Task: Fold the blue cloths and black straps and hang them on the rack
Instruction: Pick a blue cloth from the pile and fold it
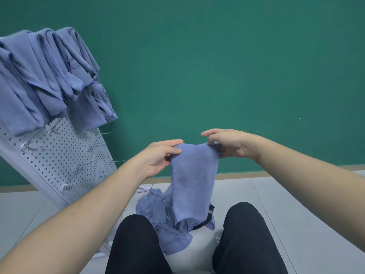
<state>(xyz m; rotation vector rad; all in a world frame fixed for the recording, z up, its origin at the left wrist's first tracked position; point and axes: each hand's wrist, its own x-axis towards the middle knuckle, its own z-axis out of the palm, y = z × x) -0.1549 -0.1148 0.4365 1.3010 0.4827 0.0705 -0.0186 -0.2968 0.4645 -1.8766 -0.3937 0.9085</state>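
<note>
A blue cloth (pixel 194 180) hangs folded lengthwise in front of me, held by its top edge. My left hand (pixel 161 157) pinches the top left corner and my right hand (pixel 227 144) pinches the top right corner. Below it, between my knees, lies a crumpled pile of blue cloths (pixel 158 212) with a black strap (pixel 209 216) partly showing at its right side. At the left stands a white perforated rack (pixel 65 155) with metal hooks; several folded blue cloths (pixel 45 76) hang over its upper hooks.
A green wall (pixel 217 66) fills the background, with a wooden skirting strip at its foot. The floor (pixel 296 204) is pale grey tile. My legs in black trousers (pixel 246 240) frame the pile. Lower rack hooks (pixel 87 167) are bare.
</note>
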